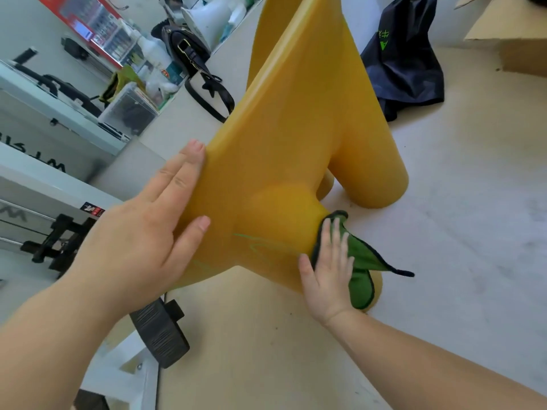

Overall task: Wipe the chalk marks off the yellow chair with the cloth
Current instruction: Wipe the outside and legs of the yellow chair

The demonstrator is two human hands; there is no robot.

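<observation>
Yellow chair (284, 137) filled the middle of the view, a smooth moulded shape standing on a pale floor (444, 261). Its top ran out of frame at the upper edge, so the full form could not be made out. Its near leg was mostly hidden behind the cloth and the right hand; only a sliver showed below them.

Faint greenish chalk marks (254, 244) lay on the chair's near lower face, thin and hard to read; how far they ran toward the left hand could not be told.

Dark jacket (405, 63) lay crumpled on the floor right of the chair, partly hidden behind the chair's edge. Cardboard box (518, 51) sat beyond it, cut off at the right edge. Black handbag (189, 54) sat left of the chair among blurred clutter.

Left hand (142, 232) lay flat on the chair's left flank, 4 fingers straight and close together, thumb apart across the near face, gripping nothing.

Right hand (328, 270) pressed the green cloth (359, 261) against the chair's low right corner, just right of the chalk marks. Fingers (334, 235) were extended and slightly spread on top of the cloth, thumb on bare yellow beside it. Cloth's dark-edged corner hung free past the fingers, off the chair.
</observation>
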